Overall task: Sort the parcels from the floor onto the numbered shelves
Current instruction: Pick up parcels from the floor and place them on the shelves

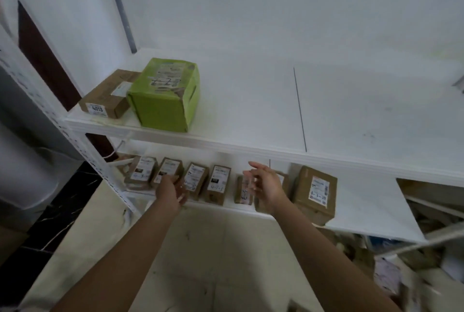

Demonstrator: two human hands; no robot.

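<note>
Several small brown parcels (218, 184) with white labels stand in a row on the lower white shelf (371, 208). My left hand (172, 192) reaches toward the row's left part, fingers relaxed, in front of one parcel (167, 168). My right hand (263, 184) hovers open in front of a small parcel (243, 189), holding nothing. A larger brown box (316, 193) sits to the right of my right hand. On the upper shelf (276, 115) stand a green box (165, 95) and a brown box (108, 96) labelled 4013.
The shelf's white perforated upright (82, 145) runs down at the left. More parcels and packaging lie in a blurred heap (401, 256) on the floor at lower right. Pale floor (213, 249) lies between my arms. A dark tiled strip (50, 213) lies at the left.
</note>
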